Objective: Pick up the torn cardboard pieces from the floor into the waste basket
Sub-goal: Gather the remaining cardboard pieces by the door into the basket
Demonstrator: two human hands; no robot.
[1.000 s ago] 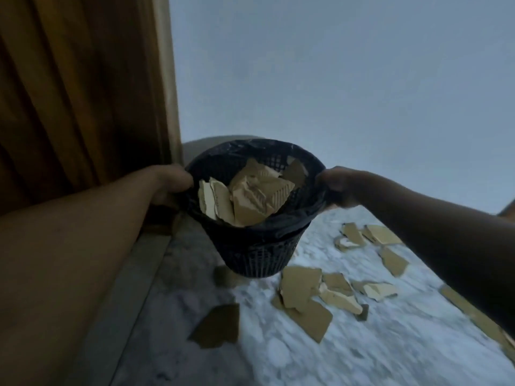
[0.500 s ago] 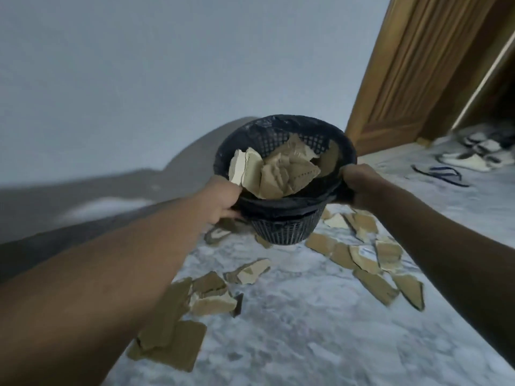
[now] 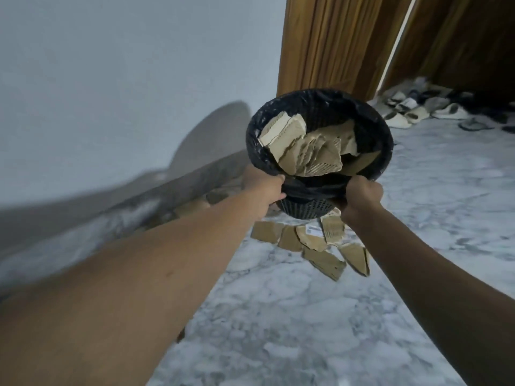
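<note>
Waste basket: the black mesh waste basket point(image 3: 306, 209) is hanging in the air above the floor point(image 3: 306, 316), and its mouth is tipping toward the camera.
Left hand: the left hand point(image 3: 264, 188) is gripping the near-left rim, with its fingers curling over the black liner point(image 3: 312, 188).
Right hand: the right hand point(image 3: 361, 196) is clenching round the near-right rim and liner.
Change in grip: 1 second ago the 2 hands were holding opposite sides of the rim. Now they are sitting closer together on the near edge, and the basket is leaning more steeply.
Change in view: the head is swinging round. The wooden door point(image 3: 334, 37) is now showing on the right, with slippers point(image 3: 404, 112) lying by it and the pale wall point(image 3: 125, 79) filling the left.
Cardboard in basket: the torn pieces in the basket point(image 3: 306, 151) are piling up to about the rim, and none appear to be spilling.
Cardboard on floor: the loose floor pieces point(image 3: 315, 240) are lying in a cluster just under and in front of the basket. More are peeking out behind the left forearm.
Meaning for the task: the person seems to be carrying the basket over to a fresh patch of scraps. The job looks partly done, since picking up cannot resume while both hands are holding the basket.
Risk: with the load this high, a steeper lean could be sending pieces back out.
</note>
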